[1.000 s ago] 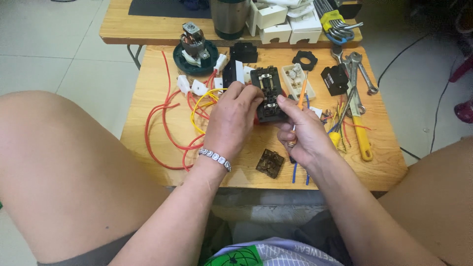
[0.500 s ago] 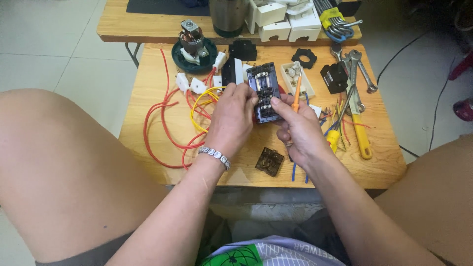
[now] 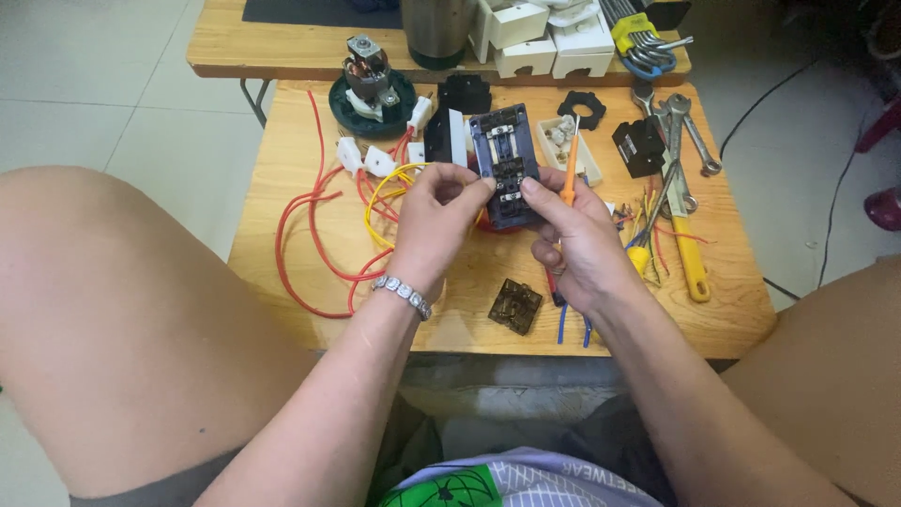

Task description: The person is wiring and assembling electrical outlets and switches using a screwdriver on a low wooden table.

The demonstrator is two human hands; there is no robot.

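Head view, centre of frame: dark rectangular plastic switch block with metal contacts [image 3: 505, 169], held upright above the light wooden table [image 3: 282, 141], raised off the surface. Left hand [image 3: 434, 221] closed on the block's left edge, thumb and fingertips pinching it; silver link bracelet [image 3: 402, 293] at the wrist. Right hand [image 3: 580, 239] closed on the block's right edge, with a slim orange-handled screwdriver [image 3: 570, 169] gripped in the same hand, shaft standing up just beside the block.

Just behind the block: black and white plastic housing piece [image 3: 445, 137]. Left of centre: loops of red wire [image 3: 310, 235] sprawled over the table, yellow wire loop [image 3: 385, 192] partly under the left hand, small white plastic connectors [image 3: 364, 158] on the wire ends. Lower centre, between the forearms: small brown square switch part [image 3: 515, 306] flat on the table.

Upper left of centre: small electric motor on a round dark green base [image 3: 371, 89]. Upper centre: metal cylinder [image 3: 438, 28], bottom part only in view. Upper right: white boxes [image 3: 554, 38], set of hex keys in a yellow holder [image 3: 643, 38], black ring-shaped part [image 3: 582, 108], black cube-shaped part [image 3: 640, 145], steel spanners [image 3: 680, 131], yellow-handled tool [image 3: 690, 263] near the right table edge.

Bare knees at the left and right edges of frame.
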